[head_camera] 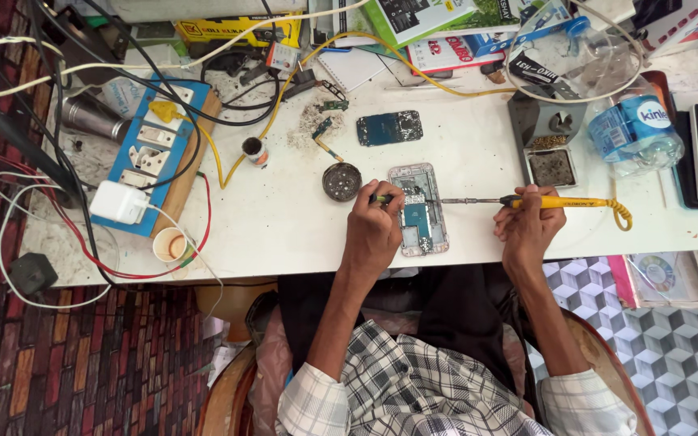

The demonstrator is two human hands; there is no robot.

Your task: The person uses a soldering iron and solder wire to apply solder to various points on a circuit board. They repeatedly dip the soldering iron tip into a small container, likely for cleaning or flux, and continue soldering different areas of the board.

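Observation:
An opened phone (419, 211) lies near the front edge of the white table (300, 226), its circuit board showing. My left hand (371, 230) rests on the phone's left side and pinches a thin tool whose tip lies on the board. My right hand (527, 222) grips a yellow-handled soldering iron (563, 203). Its metal tip points left and reaches the phone's upper right edge. A yellow cable runs from the iron's handle end.
A loose circuit board (389, 127) and a small round tin (341, 181) lie beyond the phone. A soldering stand with sponge (548, 141), a water bottle (636, 133), a blue power strip (155, 153), a paper cup (171, 245) and many cables crowd the table.

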